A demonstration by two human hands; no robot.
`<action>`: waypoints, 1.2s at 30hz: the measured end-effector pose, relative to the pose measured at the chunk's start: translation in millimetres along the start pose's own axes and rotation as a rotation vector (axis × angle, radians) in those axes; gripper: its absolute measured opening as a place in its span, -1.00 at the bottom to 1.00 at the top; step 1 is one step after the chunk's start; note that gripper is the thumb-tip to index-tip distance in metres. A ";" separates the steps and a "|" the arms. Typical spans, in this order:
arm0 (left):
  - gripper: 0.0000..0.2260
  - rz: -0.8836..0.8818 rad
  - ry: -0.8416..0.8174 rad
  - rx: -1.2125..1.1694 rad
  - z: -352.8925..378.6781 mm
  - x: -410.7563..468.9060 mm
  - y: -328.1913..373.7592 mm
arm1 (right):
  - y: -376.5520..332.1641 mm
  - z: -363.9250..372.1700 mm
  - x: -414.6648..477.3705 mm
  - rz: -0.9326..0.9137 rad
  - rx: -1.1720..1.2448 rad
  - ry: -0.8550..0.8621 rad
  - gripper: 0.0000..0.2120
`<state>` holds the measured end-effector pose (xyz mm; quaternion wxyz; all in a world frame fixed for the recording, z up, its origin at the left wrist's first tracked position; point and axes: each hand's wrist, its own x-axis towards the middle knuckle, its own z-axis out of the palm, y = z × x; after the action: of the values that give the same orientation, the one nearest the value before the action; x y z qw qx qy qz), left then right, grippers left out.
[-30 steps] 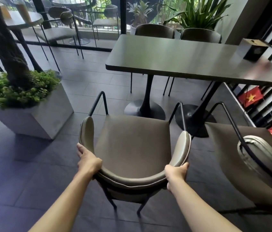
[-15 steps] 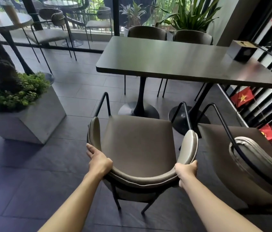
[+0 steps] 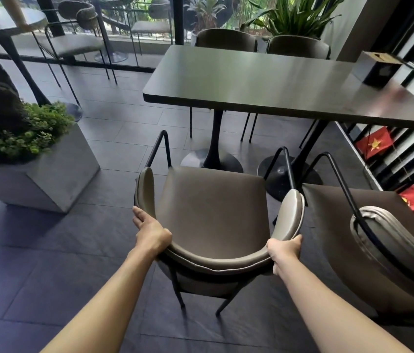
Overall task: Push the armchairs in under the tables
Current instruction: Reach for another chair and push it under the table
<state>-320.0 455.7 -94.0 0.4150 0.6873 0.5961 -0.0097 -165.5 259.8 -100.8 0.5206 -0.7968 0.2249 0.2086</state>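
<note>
Both hands, left hand (image 3: 151, 231) and right hand (image 3: 283, 250), clasp the near armchair (image 3: 213, 212) backrest; its seat sits short of the dark surface (image 3: 264, 85), unpushed.

Café seating area: dark tables (image 3: 264, 80), matching armchairs (image 3: 213, 212), concrete planter (image 3: 43, 179).

Both forearms were bare to the frame edge, and the left hand (image 3: 151, 231) and right hand (image 3: 283, 250) were bare too.

Taupe armchair (image 3: 213, 212), dark table (image 3: 264, 82), red yellow-starred flag (image 3: 374, 145).
</note>
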 end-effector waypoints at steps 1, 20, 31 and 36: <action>-0.13 -0.005 -0.002 -0.001 1.1 -0.2 1.6 | -1.2 -0.7 1.1 0.002 -0.006 0.001 -0.16; -0.13 -0.041 0.008 0.020 4.8 -3.2 4.1 | -6.5 -9.1 1.8 -0.005 -0.023 -0.015 -0.24; -0.14 -0.040 0.006 -0.005 8.8 -8.3 8.4 | -10.0 -13.6 7.8 0.006 -0.063 -0.046 -0.18; -0.14 -0.042 0.012 0.000 10.9 -7.9 11.8 | -11.0 -14.8 12.6 0.011 -0.082 -0.049 -0.17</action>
<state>-307.3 443.6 -90.6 0.4111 0.6747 0.6128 -0.0146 -147.5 248.3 -94.3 0.4919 -0.8109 0.2077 0.2396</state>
